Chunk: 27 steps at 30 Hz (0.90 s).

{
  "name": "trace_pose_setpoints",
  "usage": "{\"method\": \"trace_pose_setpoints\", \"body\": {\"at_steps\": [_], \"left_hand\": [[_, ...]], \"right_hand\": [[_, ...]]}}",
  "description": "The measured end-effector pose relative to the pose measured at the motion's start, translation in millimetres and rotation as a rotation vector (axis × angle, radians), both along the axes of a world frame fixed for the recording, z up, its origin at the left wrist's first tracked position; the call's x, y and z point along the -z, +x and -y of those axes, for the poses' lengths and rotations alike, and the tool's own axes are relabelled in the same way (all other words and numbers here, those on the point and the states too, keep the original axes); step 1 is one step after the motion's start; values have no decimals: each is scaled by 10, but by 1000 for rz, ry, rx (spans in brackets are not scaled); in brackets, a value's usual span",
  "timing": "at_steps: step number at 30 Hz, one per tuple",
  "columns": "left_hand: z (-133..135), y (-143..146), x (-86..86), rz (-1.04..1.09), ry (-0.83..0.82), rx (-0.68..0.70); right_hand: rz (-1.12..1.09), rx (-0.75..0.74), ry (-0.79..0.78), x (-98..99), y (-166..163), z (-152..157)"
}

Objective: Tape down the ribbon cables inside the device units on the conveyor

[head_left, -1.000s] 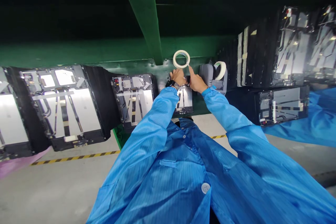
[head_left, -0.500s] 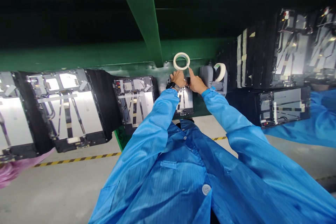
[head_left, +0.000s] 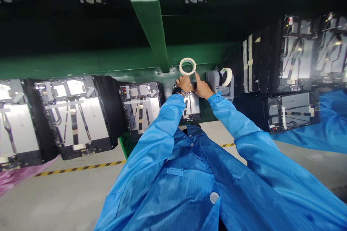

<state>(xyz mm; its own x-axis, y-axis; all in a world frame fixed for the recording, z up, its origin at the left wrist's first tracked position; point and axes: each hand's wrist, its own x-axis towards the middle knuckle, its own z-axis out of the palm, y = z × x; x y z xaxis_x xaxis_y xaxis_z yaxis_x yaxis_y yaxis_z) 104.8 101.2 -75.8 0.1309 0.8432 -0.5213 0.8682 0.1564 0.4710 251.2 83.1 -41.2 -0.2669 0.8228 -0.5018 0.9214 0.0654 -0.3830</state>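
Observation:
Both my arms in blue sleeves reach forward to a small open device panel [head_left: 191, 106] lying on the green bench. My left hand [head_left: 184, 83], with a dark wristband, rests curled on the panel's far end. My right hand [head_left: 202, 88] is beside it, forefinger stretched up toward a white tape roll [head_left: 187, 66] lying flat just beyond. What the fingers pinch is too small to make out.
A grey tape dispenser [head_left: 217, 81] with a second roll [head_left: 226, 75] stands right of my hands. Open device backs sit in black trays at left [head_left: 73, 115], centre-left [head_left: 139, 106] and right [head_left: 292, 110]. A green beam [head_left: 151, 25] rises ahead. Someone's blue sleeve [head_left: 333, 122] shows far right.
The view has tilted slightly, so everything sits a little lower in the picture. My hands stay at the panel's far end by the tape roll.

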Motion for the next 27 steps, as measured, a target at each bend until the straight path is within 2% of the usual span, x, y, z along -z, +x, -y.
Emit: {"method": "trace_pose_setpoints", "body": {"at_steps": [9, 16, 18, 21, 24, 27], "left_hand": [[-2, -1, -50, -20, 1, 19], [-1, -4, -36, -11, -4, 10], [1, -2, -14, -1, -6, 6], [-1, -1, 7, 16, -16, -2], [-7, -3, -1, 20, -26, 2], [-6, -8, -22, 18, -26, 9]], "right_hand": [[40, -42, 41, -27, -8, 27], [75, 32, 112, -74, -20, 43], [50, 98, 187, -82, -20, 176], [-37, 242, 338, -37, -59, 544], [-128, 334, 425, 104, -153, 933], [-207, 365, 486, 292, -240, 1123]]}}
